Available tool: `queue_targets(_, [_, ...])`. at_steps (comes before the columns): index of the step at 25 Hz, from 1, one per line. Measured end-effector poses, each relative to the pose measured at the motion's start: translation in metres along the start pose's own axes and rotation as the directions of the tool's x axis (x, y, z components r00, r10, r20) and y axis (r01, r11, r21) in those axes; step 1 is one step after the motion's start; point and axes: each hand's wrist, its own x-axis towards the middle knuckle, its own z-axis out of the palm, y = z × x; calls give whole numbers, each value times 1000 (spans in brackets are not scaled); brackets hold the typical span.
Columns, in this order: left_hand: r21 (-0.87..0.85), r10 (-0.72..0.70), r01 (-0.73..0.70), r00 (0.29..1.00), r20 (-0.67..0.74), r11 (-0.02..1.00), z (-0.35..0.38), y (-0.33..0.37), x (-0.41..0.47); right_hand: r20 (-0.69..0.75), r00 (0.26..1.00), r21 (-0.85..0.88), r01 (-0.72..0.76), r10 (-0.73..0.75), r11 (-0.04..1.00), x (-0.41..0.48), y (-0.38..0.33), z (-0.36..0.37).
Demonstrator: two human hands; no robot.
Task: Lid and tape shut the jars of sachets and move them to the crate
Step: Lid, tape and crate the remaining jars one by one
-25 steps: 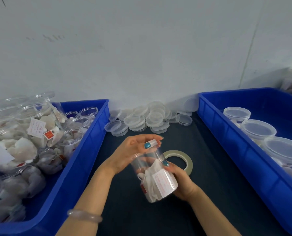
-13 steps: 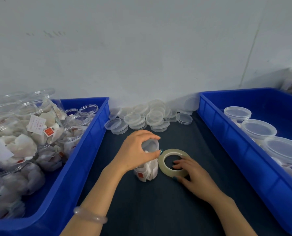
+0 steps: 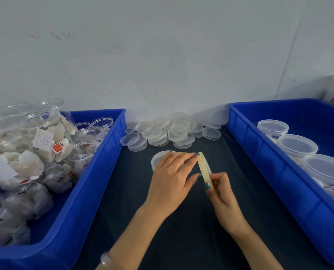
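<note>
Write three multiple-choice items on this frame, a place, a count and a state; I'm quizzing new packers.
1. Where are the loose lids? A on the floor B on the dark table by the wall C on a shelf
2. How many lidded jars show in the right crate? A one B six C three
3. How is the tape roll held? A on edge in the right hand B flat on a palm C round a wrist
Key: B, they pile against the wall; C, three lids in a row; A, fingers pinch its lower rim.
</note>
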Motion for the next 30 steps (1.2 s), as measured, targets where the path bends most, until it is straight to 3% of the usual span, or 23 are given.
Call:
queue_targets(7, [-30,-6,0,977,-215,1000,-3,12,-8,-32,999,65,45,-43,997,-1,-6,7])
queue_targets(10, [-189,-145,98,957,-252,977,-5,12,-5,-27,997,5,71,-71,997,-2,-4,10])
queue_targets(14, [-380,-354,263,915,-192,887,-6,12,0,-27,997,-146,64,-69,987,-3,1,10])
queue_targets(18, [-316,-325,281,941,-94,906,-9,12,-2,-58,993,-349,75,-101,934,2,-1,8])
queue_targets(22, [-384,-410,358,910,-60,851,-12,23,-14,-34,991,-579,88,-132,811,15,-8,7])
queue_targets(25, [-408,-448,370,887,-112,834,-14,28,-24,-107,971,-719,72,-213,691,19,-7,7])
queue_targets(27, [-487,-540,430,835,-105,760,-14,31,-31,-156,942,-800,55,-296,597,21,-9,7])
queue_targets(30, [-679,-732,530,681,-15,508,-15,30,-37,-161,903,-855,73,-398,513,23,-8,7])
